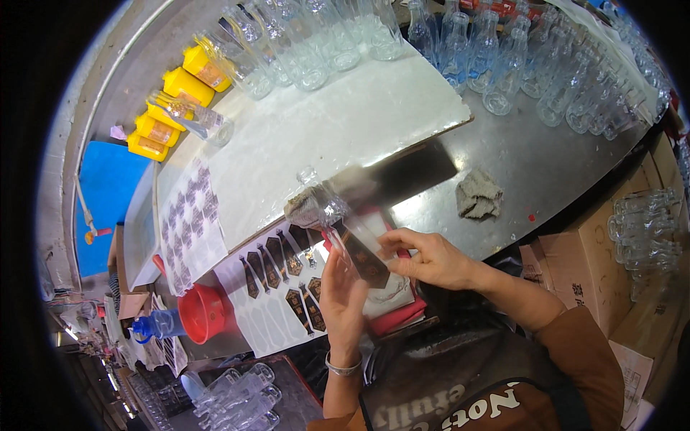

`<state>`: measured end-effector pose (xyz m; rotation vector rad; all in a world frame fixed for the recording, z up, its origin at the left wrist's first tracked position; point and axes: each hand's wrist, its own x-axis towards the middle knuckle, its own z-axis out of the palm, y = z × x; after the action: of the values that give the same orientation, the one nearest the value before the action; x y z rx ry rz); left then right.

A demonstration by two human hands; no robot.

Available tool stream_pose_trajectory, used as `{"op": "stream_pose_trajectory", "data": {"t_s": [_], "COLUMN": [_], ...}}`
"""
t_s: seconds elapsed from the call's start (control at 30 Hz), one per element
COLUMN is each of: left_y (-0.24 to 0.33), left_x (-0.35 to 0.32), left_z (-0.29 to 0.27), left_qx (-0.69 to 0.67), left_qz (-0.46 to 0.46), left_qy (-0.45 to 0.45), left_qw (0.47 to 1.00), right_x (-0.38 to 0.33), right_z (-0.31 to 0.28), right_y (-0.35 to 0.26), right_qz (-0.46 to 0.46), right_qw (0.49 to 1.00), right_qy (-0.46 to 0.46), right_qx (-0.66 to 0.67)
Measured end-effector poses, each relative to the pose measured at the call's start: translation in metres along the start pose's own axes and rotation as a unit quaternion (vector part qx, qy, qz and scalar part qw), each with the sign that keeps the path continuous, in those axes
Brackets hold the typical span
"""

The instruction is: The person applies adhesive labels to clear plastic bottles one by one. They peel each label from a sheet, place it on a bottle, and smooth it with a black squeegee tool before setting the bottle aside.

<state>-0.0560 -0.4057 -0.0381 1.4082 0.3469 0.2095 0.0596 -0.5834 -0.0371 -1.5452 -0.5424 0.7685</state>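
Note:
A clear glass bottle (332,208) lies tilted between my hands, its neck pointing away from me. A dark label with gold print (368,267) shows on its wide body. My left hand (343,294) is closed along the bottle's left side, palm turned toward it. On the other side, my right hand (430,260) has its thumb and fingers bent against the glass, near the label's edge; their exact contact is blurred. To the left lies a white sheet of dark, tie-shaped labels (273,262), part of it peeled bare. A grey-brown rag (303,208) sits beside the bottle's neck.
Rows of clear bottles stand at the back (305,72) and back right (499,93). Yellow bottles (188,87) line the back left. Another rag (479,195) lies on the metal table. A red bowl (201,314) stands left; cardboard boxes (586,266) are at the right.

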Motion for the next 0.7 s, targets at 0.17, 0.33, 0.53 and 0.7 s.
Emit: {"op": "stream_pose_trajectory", "data": {"t_s": [0.17,0.33,0.53,0.7], "left_y": [0.007,0.021,0.026,0.030], "left_x": [0.005,0.021,0.032,0.034], "left_z": [0.005,0.004,-0.001,0.001], "left_qx": [0.048,0.261,0.376,0.381], "left_qz": [0.084,0.164,0.190,0.182], "left_qy": [0.021,0.014,-0.007,-0.004], "left_qw": [0.995,0.951,0.907,0.906], "right_x": [0.019,0.046,0.069,0.075], "right_z": [-0.017,-0.016,-0.005,-0.001], "right_y": [0.003,-0.028,-0.033,-0.021], "right_qz": [0.019,0.031,-0.011,-0.050], "right_qw": [1.000,0.999,0.999,0.996], "right_qy": [0.015,0.012,0.038,0.074], "right_qx": [-0.003,0.014,0.024,-0.022]}}
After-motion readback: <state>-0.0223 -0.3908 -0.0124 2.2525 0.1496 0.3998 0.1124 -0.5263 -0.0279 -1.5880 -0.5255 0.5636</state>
